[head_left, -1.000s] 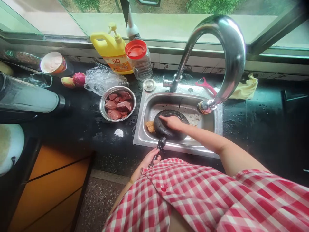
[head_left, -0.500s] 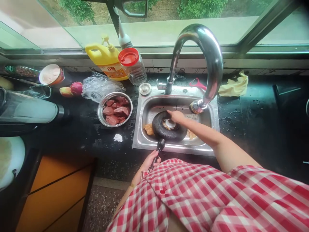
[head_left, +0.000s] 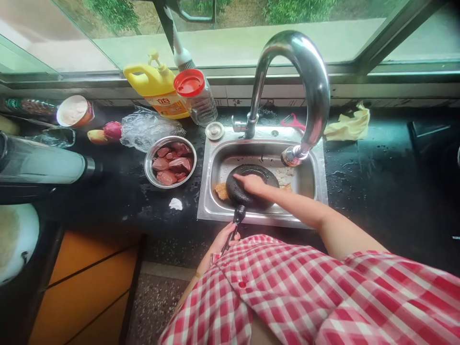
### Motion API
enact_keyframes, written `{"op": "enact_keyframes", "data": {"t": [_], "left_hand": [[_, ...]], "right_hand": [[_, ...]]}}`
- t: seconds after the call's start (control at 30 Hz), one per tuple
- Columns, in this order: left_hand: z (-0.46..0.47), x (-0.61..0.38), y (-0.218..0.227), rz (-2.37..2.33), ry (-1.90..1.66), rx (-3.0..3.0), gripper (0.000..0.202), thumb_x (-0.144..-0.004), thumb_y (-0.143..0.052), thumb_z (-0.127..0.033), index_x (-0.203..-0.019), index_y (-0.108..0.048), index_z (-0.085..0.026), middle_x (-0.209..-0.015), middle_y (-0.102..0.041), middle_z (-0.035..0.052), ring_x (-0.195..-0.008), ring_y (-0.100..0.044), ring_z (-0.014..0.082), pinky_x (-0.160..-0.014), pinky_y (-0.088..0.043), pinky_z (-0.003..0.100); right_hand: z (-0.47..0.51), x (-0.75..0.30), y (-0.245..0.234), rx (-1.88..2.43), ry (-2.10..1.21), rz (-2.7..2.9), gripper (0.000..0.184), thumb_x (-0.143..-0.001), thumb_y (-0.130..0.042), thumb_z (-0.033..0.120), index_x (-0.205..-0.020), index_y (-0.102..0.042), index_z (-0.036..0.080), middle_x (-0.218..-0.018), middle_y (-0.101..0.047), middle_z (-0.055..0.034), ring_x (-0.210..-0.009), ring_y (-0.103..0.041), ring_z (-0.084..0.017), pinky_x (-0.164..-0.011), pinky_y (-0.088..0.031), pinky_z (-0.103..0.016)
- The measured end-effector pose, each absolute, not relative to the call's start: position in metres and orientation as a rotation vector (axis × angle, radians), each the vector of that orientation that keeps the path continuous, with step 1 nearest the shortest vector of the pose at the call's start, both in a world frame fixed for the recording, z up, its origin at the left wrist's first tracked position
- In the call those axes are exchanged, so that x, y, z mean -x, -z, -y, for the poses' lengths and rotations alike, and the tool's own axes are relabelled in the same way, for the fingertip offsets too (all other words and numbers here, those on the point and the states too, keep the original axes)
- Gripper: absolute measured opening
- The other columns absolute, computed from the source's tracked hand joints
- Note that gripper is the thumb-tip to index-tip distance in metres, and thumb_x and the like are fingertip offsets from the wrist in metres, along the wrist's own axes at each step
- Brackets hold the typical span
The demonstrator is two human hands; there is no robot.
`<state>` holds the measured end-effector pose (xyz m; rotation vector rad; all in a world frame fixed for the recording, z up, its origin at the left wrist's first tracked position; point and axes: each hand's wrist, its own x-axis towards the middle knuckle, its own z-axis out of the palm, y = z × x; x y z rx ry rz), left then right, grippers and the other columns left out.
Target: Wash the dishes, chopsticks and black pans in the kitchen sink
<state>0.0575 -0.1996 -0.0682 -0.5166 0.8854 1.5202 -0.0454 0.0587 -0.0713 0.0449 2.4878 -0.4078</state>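
A black frying pan [head_left: 268, 181] lies in the steel sink [head_left: 251, 220], seemingly with its underside facing up. Its handle points toward me over the sink's front edge, and my left hand [head_left: 225, 236] is wrapped around it. Over the middle of the pan rests my right hand [head_left: 251, 184], one finger stretched to the left and the others curled beneath. Whatever may be under those fingers is hidden. A tan scrubbing pad [head_left: 221, 191] sits in the sink left of the pan. Above the sink curves a chrome faucet [head_left: 294, 38], its spout over the right side.
Left of the sink stands a steel bowl [head_left: 147, 176] of dark red meat. Behind it are a crumpled plastic bag [head_left: 142, 129], a yellow jug [head_left: 160, 91] and a red-lidded jar [head_left: 201, 108]. A yellow cloth [head_left: 348, 125] lies to the right.
My right hand has moved left and slightly nearer me, from the pan's far right side to its middle, covering the shiny centre. My left hand keeps its hold on the handle.
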Motion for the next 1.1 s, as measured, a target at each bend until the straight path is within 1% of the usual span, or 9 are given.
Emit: {"op": "enact_keyframes", "data": {"t": [0.13, 0.3, 0.4, 0.47, 0.6, 0.8, 0.93, 1.0, 1.1], "left_hand": [[0.199, -0.058, 0.068, -0.885, -1.522, 0.513, 0.054, -0.077, -0.065, -0.04, -0.12, -0.038, -0.023, -0.058, -0.049, -0.0073, -0.034, -0.032, 0.0032, -0.037, -0.011, 0.013], [0.199, -0.058, 0.07, -0.89, -1.519, 0.522, 0.054, -0.076, -0.066, -0.04, -0.119, -0.038, -0.023, -0.058, -0.048, -0.0079, -0.033, -0.032, 0.003, -0.037, -0.012, 0.013], [0.199, -0.058, 0.069, -0.877, -1.525, 0.516, 0.055, -0.076, -0.067, -0.041, -0.12, -0.039, -0.024, -0.058, -0.048, -0.0078, -0.033, -0.032, 0.0032, -0.036, -0.013, 0.013], [0.198, -0.058, 0.068, -0.877, -1.521, 0.513, 0.056, -0.076, -0.067, -0.041, -0.121, -0.039, -0.024, -0.058, -0.048, -0.0077, -0.034, -0.033, 0.003, -0.037, -0.013, 0.013], [0.197, -0.057, 0.066, -0.9, -1.514, 0.523, 0.055, -0.076, -0.068, -0.041, -0.122, -0.041, -0.023, -0.058, -0.047, -0.0081, -0.034, -0.032, 0.0023, -0.037, -0.014, 0.013], [0.198, -0.057, 0.069, -0.888, -1.514, 0.518, 0.053, -0.077, -0.067, -0.04, -0.12, -0.041, -0.024, -0.059, -0.048, -0.008, -0.034, -0.034, 0.0023, -0.037, -0.015, 0.012], [0.198, -0.058, 0.071, -0.859, -1.52, 0.519, 0.051, -0.077, -0.067, -0.041, -0.118, -0.041, -0.025, -0.058, -0.048, -0.0079, -0.034, -0.034, 0.0024, -0.036, -0.015, 0.012], [0.198, -0.058, 0.07, -0.875, -1.522, 0.525, 0.049, -0.077, -0.067, -0.04, -0.116, -0.042, -0.024, -0.058, -0.048, -0.0081, -0.034, -0.033, 0.002, -0.036, -0.015, 0.012], [0.197, -0.057, 0.068, -0.889, -1.507, 0.524, 0.051, -0.078, -0.067, -0.04, -0.119, -0.041, -0.025, -0.058, -0.048, -0.0084, -0.035, -0.034, 0.0021, -0.036, -0.016, 0.011]], "right_hand": [[-0.07, 0.048, 0.07, -0.259, 0.28, -2.468, 0.062, -0.09, -0.04, 0.019, -0.15, -0.029, 0.025, -0.119, -0.064, -0.016, -0.104, -0.063, -0.028, -0.079, -0.048, -0.033], [-0.058, 0.043, 0.068, 0.004, 0.412, -2.505, 0.063, -0.09, -0.037, 0.018, -0.15, -0.025, 0.032, -0.114, -0.067, -0.0105, -0.097, -0.066, -0.024, -0.077, -0.048, -0.031], [-0.065, 0.044, 0.069, -0.195, 0.307, -2.483, 0.062, -0.09, -0.037, 0.017, -0.15, -0.027, 0.027, -0.117, -0.066, -0.015, -0.102, -0.064, -0.027, -0.078, -0.049, -0.033], [-0.067, 0.044, 0.067, -0.243, 0.28, -2.466, 0.062, -0.089, -0.039, 0.016, -0.15, -0.029, 0.026, -0.118, -0.065, -0.016, -0.103, -0.064, -0.028, -0.078, -0.048, -0.033], [-0.057, 0.037, 0.064, 0.01, 0.433, -2.494, 0.063, -0.09, -0.039, 0.016, -0.15, -0.027, 0.034, -0.113, -0.067, -0.0099, -0.1, -0.065, -0.024, -0.081, -0.047, -0.032], [-0.066, 0.032, 0.063, -0.256, 0.294, -2.458, 0.06, -0.092, -0.039, 0.024, -0.151, -0.026, 0.024, -0.118, -0.064, -0.0166, -0.104, -0.063, -0.027, -0.082, -0.047, -0.033], [-0.063, 0.029, 0.06, -0.025, 0.367, -2.5, 0.059, -0.093, -0.036, 0.023, -0.151, -0.025, 0.029, -0.117, -0.066, -0.0118, -0.103, -0.063, -0.023, -0.084, -0.046, -0.031], [-0.064, 0.03, 0.06, -0.119, 0.333, -2.493, 0.061, -0.092, -0.037, 0.021, -0.151, -0.025, 0.03, -0.117, -0.065, -0.0121, -0.102, -0.064, -0.024, -0.082, -0.047, -0.032], [-0.063, 0.031, 0.061, -0.267, 0.3, -2.47, 0.063, -0.089, -0.039, 0.017, -0.15, -0.027, 0.026, -0.116, -0.065, -0.0152, -0.102, -0.064, -0.026, -0.079, -0.048, -0.032]]}}
